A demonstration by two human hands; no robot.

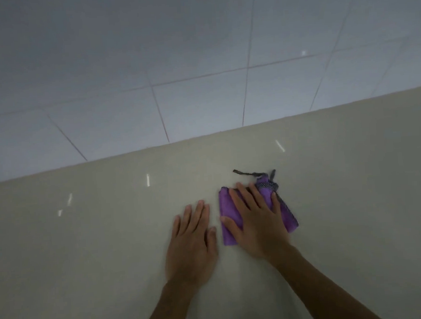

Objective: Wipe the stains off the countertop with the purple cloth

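A folded purple cloth (226,208) with a dark patterned trim and a loose grey strap lies flat on the beige countertop (98,242). My right hand (256,221) presses palm-down on top of it, fingers spread and pointing away from me, covering its middle. My left hand (191,240) rests flat on the bare countertop just left of the cloth, fingers together, holding nothing. No stains stand out on the surface; only small bright light reflections show.
A grey-white tiled wall (197,60) rises right behind the countertop's back edge, which runs diagonally from lower left to upper right. The cloth's grey strap (250,174) trails toward the wall.
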